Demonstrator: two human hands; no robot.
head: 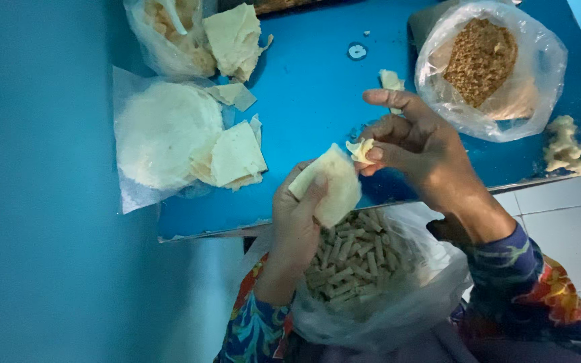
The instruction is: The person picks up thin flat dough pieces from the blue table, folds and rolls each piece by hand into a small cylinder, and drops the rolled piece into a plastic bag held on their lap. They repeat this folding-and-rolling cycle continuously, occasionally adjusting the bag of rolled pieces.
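At the left of the frame we see a stack of round wrapper sheets [159, 134] on plastic on the blue desk [311, 87]. At centre our left hand [297, 222] closes its grip on a folded wrapper [331, 183], above a bag of finished rolls [351, 259]. Our right hand [421, 151] pinches the wrapper's corner. A bag of brown filling [482, 60] sits upper right.

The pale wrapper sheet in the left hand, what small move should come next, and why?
Probably fold the corner over and start rolling. The left hand holds the pale thin wrapper sheet open above the clear plastic bag of small rolled sticks, and the right hand pinches the small folded edge at its top corner, so the roll seems unfinished.
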